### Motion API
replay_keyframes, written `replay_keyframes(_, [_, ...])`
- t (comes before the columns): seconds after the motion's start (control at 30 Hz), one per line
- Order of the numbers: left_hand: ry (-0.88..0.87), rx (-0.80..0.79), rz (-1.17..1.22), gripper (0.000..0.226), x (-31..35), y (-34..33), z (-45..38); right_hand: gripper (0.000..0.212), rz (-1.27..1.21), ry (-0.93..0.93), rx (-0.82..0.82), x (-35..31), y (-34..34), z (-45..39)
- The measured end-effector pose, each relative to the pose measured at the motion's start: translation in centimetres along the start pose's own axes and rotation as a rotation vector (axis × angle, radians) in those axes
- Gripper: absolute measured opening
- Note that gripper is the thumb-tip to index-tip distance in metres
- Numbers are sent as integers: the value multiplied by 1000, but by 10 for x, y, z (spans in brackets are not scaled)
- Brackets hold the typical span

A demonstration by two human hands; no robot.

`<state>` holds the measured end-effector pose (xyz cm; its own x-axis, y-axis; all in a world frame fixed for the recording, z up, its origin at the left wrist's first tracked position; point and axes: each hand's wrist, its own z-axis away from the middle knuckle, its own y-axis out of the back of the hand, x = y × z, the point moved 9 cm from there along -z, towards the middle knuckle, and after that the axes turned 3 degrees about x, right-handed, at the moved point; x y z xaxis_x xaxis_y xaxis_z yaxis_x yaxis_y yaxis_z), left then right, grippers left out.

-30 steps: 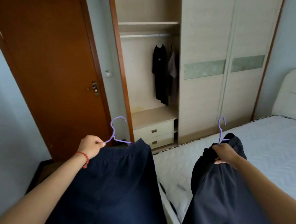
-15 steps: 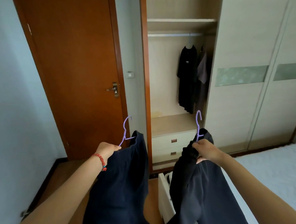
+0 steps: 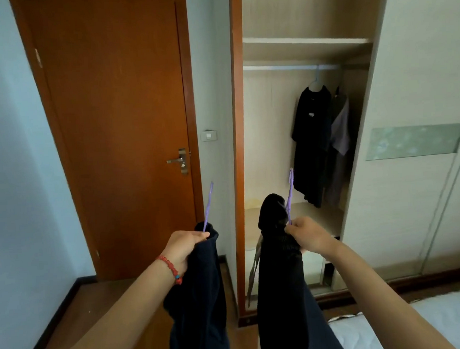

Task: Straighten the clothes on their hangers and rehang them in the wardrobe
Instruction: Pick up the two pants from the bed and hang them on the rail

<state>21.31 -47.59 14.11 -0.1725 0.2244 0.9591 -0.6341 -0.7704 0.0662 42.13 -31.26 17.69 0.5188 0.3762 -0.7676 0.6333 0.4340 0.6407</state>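
Here, hangered trousers [image 3: 195, 285] below left hand [image 3: 183, 247].

both arms extended forward, level; left hand [image 3: 183, 245] and right hand [image 3: 308, 234] fisted, each gripping something, well apart.

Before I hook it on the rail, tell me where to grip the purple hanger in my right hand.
Keep the right hand where it is, pinching the right purple hanger at the neck just above the dark trousers. The hook stands upright and free above the fingers, so gripping from below leaves it clear to go over the wardrobe rail.
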Motion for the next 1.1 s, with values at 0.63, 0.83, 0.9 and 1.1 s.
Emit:
replay_keyframes(0.63, [-261,-519,-7,15,105,-178,-234,29,222,-221,617,28,89,-194])
replay_keyframes(0.83, [-347,-590,9,13,153,-254,-274,27,241,-182,715,40,136,-243])
replay_keyframes(0.9, [-337,-592,43,14,165,-276,-289,28,234,-175,738,47,153,-260])
replay_keyframes(1.1, [-304,-595,115,15,206,-340,-333,30,229,-110,779,45,205,-319])
